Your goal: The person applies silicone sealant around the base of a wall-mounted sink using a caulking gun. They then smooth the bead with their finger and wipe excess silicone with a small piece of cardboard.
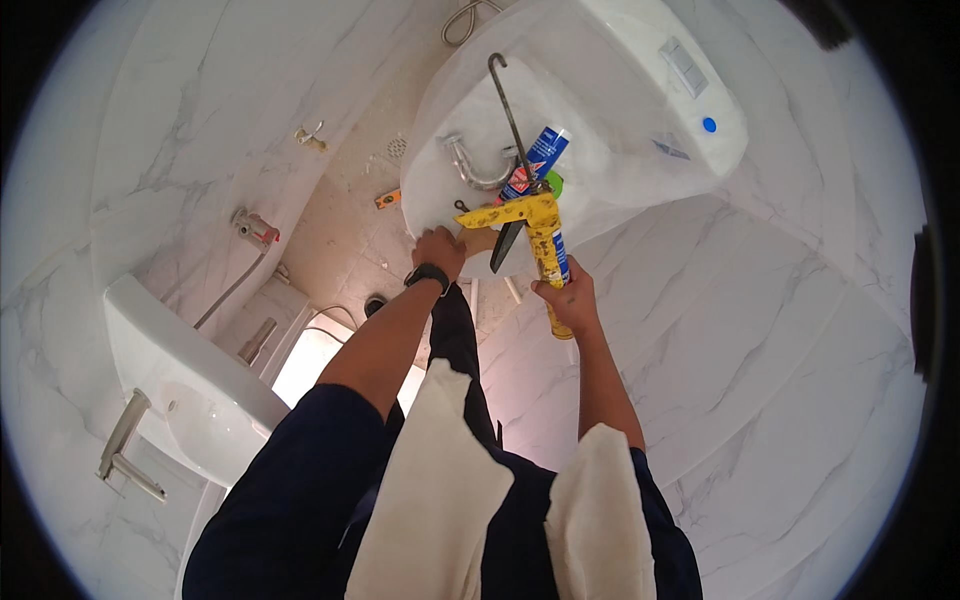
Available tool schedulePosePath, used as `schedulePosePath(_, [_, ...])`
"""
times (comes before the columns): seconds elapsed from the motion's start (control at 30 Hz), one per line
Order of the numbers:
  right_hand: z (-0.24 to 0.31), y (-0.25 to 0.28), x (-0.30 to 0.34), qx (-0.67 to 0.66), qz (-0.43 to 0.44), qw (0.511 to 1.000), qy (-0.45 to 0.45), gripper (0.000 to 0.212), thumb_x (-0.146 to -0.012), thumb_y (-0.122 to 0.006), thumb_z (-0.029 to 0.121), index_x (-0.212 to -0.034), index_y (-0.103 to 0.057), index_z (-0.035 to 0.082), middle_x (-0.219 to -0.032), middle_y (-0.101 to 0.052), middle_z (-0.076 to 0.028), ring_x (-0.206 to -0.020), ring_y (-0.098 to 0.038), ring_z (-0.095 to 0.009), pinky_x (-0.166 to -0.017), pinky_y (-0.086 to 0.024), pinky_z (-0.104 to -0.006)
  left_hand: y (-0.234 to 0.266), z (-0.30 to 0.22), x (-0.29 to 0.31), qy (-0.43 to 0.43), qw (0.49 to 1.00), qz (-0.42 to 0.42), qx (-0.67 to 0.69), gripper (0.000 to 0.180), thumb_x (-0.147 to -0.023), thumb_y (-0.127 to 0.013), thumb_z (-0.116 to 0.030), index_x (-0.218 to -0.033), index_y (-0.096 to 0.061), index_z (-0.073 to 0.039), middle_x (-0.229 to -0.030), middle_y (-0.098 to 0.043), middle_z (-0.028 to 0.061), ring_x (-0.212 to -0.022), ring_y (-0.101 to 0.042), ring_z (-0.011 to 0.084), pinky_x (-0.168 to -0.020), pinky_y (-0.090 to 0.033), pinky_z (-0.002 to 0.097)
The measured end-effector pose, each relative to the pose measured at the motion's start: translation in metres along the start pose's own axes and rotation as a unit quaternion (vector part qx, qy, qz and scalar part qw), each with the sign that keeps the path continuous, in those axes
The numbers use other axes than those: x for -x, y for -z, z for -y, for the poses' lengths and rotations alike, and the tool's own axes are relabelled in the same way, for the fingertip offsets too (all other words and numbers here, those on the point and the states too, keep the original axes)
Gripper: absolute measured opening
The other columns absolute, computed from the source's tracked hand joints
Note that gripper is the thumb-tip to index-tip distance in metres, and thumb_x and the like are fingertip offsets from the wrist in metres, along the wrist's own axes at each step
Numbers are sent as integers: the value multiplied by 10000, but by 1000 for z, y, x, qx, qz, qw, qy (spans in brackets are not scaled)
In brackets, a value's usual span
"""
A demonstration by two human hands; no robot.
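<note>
My right hand (pixel 572 298) grips the barrel of a yellow caulking gun (pixel 545 240), which has a blue-and-white cartridge in it. The gun's bent-end rod reaches up over a white toilet (pixel 600 120), and its black trigger (pixel 507 246) hangs toward my left hand. By the toilet's near edge, my left hand (pixel 440 252) has bent fingers whose tips are hidden, beside a tan piece (pixel 478 241) of unclear kind. On the toilet lie a blue sealant cartridge (pixel 546 150), a chrome U-shaped pipe (pixel 470 172), a green round thing (pixel 554 184) and a small dark ring-ended piece (pixel 461 206).
An orange spirit level (pixel 388 199) rests on the dusty floor near a drain (pixel 397 147). At the left, a white washbasin (pixel 200 400) with a metal faucet (pixel 125 435) juts out. A wall valve (pixel 256 229) sits above it. Marbled walls (pixel 780 330) stand around.
</note>
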State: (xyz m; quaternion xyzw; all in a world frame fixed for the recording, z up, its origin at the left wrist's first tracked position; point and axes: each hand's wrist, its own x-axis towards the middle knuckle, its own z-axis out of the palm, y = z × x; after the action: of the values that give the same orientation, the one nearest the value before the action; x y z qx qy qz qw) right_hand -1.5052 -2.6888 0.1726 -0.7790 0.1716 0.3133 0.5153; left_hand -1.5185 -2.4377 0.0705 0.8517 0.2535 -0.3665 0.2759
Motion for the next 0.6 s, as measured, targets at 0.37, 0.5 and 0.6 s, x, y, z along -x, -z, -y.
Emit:
schedulePosePath(0.37, [-20,-76,-34,285,43,953,94,514,-752,-773,315,-1171,-618,60,-923,-733,-204,-846,-700,-429,-747,-561,-500,-14,81,141,148,977,111,109,399,-847,-695,-313,-1103,-727,-9,-1042,-736,245,-964,-727,362,-878,-568,440])
schedulePosePath(0.5, [-37,-100,-44,364,20,924,112,533,-740,-795,371,-1125,-598,58,-882,-694,-190,-836,-694,-395,-747,-558,-500,6,84,166,225,955,89,172,331,-912,-625,-244,-1139,-658,-6,-1113,-716,236,-1073,-685,401,-943,-538,452])
schedulePosePath(0.6, [-38,-107,-44,394,-21,914,96,561,-743,-811,427,-1096,-581,57,-936,-660,-179,-872,-672,-392,-757,-551,-506,20,74,177,176,963,5,203,285,-941,-605,-219,-1126,-634,-5,-1065,-713,232,-1036,-686,405,-907,-536,469])
